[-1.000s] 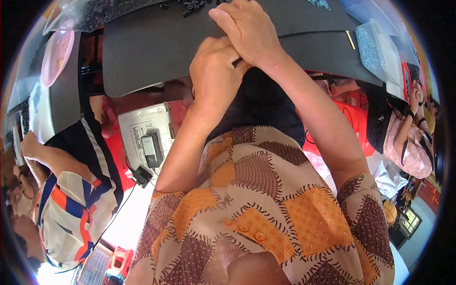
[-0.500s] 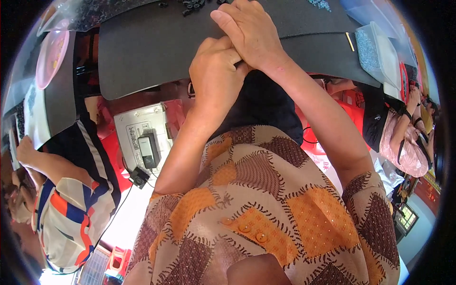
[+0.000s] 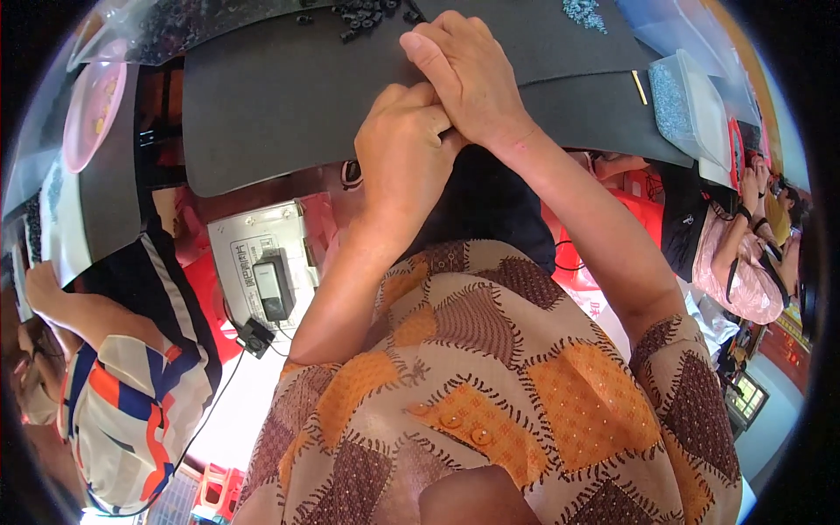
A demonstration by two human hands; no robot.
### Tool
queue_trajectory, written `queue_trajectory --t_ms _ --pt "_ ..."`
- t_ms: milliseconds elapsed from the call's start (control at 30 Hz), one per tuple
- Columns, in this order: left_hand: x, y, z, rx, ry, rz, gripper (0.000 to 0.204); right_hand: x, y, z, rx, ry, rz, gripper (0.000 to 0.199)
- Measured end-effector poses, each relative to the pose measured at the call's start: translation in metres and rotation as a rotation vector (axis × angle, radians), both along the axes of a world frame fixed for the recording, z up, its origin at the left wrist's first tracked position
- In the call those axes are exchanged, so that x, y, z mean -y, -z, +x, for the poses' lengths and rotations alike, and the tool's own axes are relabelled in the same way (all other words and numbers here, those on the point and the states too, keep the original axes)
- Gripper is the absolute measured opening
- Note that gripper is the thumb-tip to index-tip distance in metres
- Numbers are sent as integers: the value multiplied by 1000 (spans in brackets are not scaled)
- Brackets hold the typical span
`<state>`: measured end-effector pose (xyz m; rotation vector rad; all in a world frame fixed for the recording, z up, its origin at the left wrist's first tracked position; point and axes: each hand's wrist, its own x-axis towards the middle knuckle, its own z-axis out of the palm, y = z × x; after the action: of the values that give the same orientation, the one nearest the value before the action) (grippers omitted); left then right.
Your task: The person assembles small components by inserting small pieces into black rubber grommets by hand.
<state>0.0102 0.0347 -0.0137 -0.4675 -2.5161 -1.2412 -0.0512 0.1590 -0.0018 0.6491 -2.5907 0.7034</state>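
My left hand [image 3: 404, 153] and my right hand [image 3: 468, 79] press together at the near edge of a dark grey work mat [image 3: 280, 96]. Both are curled tight around something small and dark between the fingers; what it is stays hidden. A heap of small black parts [image 3: 367, 16] lies on the mat just beyond my right hand. My patterned orange and brown sleeves fill the lower part of the view.
A pink dish [image 3: 87, 101] sits at the far left of the table. Clear bags of small grey parts [image 3: 678, 101] lie at the right. Under the table edge is a white box with a black device [image 3: 262, 271]. A person in a striped top [image 3: 131, 402] sits left; another person [image 3: 735, 262] right.
My hands stay locked together at the mat's edge with only slight shifting. The person on the left has moved an arm a little.
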Motion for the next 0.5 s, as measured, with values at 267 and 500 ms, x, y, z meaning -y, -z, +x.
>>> queue_trajectory --t_ms 267,500 --pt "0 1 0 7 7 -24 15 0 9 -1 -3 37 -34 40" --pt "0 1 0 -42 9 9 14 0 2 3 22 22 -63 38"
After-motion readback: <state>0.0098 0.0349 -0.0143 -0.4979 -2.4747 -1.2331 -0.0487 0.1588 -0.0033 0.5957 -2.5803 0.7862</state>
